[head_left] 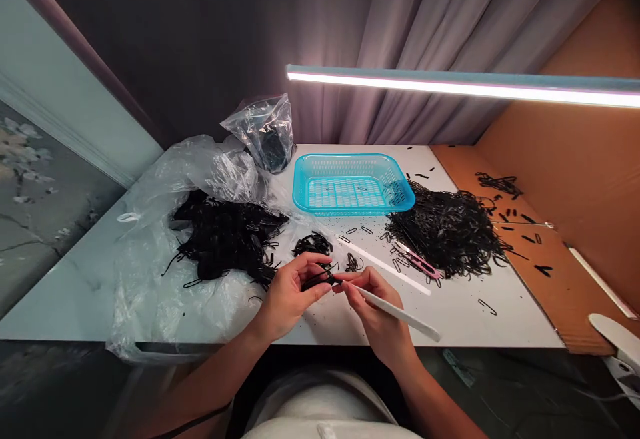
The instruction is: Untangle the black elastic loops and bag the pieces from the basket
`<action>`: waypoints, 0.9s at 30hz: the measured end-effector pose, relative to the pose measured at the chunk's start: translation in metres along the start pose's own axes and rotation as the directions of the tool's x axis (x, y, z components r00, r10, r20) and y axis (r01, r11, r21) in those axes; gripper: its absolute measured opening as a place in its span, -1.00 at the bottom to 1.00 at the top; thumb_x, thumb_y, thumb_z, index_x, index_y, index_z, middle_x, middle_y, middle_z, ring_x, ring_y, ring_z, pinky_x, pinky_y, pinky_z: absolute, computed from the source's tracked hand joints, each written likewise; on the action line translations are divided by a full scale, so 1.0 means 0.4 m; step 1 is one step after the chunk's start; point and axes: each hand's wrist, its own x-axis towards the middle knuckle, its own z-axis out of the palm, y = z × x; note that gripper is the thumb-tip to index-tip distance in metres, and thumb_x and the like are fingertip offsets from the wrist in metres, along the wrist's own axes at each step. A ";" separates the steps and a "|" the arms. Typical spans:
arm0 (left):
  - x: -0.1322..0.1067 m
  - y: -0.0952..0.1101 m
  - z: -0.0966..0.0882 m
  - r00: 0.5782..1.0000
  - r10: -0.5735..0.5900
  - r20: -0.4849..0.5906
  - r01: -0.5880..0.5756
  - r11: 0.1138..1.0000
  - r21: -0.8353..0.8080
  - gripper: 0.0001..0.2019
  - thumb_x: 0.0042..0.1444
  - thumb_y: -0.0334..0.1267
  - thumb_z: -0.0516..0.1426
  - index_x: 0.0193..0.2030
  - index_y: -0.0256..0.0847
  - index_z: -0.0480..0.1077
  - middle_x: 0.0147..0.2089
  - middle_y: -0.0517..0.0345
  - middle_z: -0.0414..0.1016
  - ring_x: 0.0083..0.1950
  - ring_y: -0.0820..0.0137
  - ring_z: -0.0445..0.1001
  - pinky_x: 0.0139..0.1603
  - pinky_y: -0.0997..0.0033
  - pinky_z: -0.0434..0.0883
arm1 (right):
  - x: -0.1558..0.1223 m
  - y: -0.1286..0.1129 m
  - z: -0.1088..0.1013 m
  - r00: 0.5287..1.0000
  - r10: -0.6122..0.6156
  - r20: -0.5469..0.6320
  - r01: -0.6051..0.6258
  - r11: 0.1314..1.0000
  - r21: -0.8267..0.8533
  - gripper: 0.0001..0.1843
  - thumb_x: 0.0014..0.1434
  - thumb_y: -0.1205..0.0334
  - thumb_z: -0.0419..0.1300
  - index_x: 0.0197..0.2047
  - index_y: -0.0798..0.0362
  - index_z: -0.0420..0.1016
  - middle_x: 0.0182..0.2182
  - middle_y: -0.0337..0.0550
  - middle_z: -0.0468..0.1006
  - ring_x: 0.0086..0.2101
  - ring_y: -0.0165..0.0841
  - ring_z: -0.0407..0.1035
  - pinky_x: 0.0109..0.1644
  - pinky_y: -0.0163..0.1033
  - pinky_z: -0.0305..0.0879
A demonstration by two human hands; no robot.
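Near the front edge of the white table, my left hand (pixel 287 295) pinches a small black strip-like piece (pixel 320 280) between thumb and fingers. My right hand (pixel 383 319) is closed around a slim tool with a white handle (pixel 413 321), its tip meeting the black piece. Fingers partly hide both the tip and the piece, so its exact kind does not show. Just beyond my hands lie a small heap of black pieces (pixel 313 244) and a little cluster of black loops (pixel 353 263). A pink-handled tool (pixel 425 265) rests farther right.
Left, a large black pile (pixel 225 235) lies on crumpled clear plastic (pixel 145 292). A blue basket (pixel 300 189) stands behind, beside a clear bag (pixel 275 139) with dark contents. A tangled black heap (pixel 450 232) is at right, near cardboard (pixel 545 252). A lit tube lamp (pixel 450 89) spans above.
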 end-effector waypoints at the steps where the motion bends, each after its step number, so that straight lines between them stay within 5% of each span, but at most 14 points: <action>1: 0.000 -0.002 -0.002 1.000 0.006 -0.001 -0.006 1.000 -0.011 -0.63 0.06 -0.41 0.30 0.03 -0.11 0.49 -0.24 0.20 0.50 -0.14 0.40 0.47 -0.04 0.43 0.39 | -0.002 -0.002 0.005 1.000 -0.015 -0.023 0.014 0.999 -0.047 -0.78 0.28 0.11 0.21 -0.37 -0.01 0.36 -0.16 -0.07 0.64 -0.19 -0.22 0.50 -0.19 -0.18 0.32; 11: 0.005 -0.044 -0.016 1.000 0.000 -0.013 -0.002 0.986 -0.165 -0.75 0.02 -0.28 0.36 -0.11 -0.13 0.60 -0.22 0.10 0.55 -0.14 0.34 0.47 -0.12 0.42 0.46 | -0.019 -0.019 0.030 0.997 -0.061 -0.039 0.051 0.976 -0.211 -0.83 0.30 0.11 0.15 -0.32 -0.04 0.39 -0.13 -0.04 0.64 -0.26 -0.21 0.53 -0.31 -0.21 0.37; 19: -0.004 -0.030 -0.013 0.999 0.026 0.029 -0.018 0.969 -0.246 -0.81 -0.04 -0.18 0.39 -0.27 -0.17 0.63 -0.34 0.12 0.48 -0.30 0.38 0.45 -0.23 0.40 0.46 | -0.022 -0.018 0.048 0.986 -0.154 -0.066 0.127 0.944 -0.303 -0.88 0.30 0.18 0.15 -0.31 -0.06 0.39 -0.17 -0.11 0.65 -0.31 -0.25 0.53 -0.26 -0.20 0.36; 24: -0.003 -0.010 -0.012 0.999 0.000 0.054 0.014 0.963 -0.269 -0.77 0.06 -0.18 0.34 -0.12 -0.12 0.62 -0.25 0.12 0.49 -0.27 0.43 0.43 -0.21 0.45 0.41 | -0.005 -0.013 0.025 0.998 -0.057 -0.035 0.055 0.997 -0.062 -0.83 0.29 0.15 0.19 -0.35 -0.04 0.38 -0.14 -0.09 0.65 -0.23 -0.23 0.53 -0.18 -0.15 0.38; 27: -0.005 0.000 -0.010 0.996 -0.022 0.082 0.043 0.962 -0.268 -0.66 -0.09 -0.15 0.42 -0.14 -0.22 0.63 -0.25 0.06 0.53 -0.23 0.37 0.44 -0.18 0.41 0.40 | -0.005 -0.019 0.017 0.999 -0.033 0.000 0.033 0.998 0.046 -0.83 0.30 0.14 0.20 -0.33 -0.03 0.41 -0.12 -0.07 0.64 -0.22 -0.22 0.52 -0.13 -0.12 0.37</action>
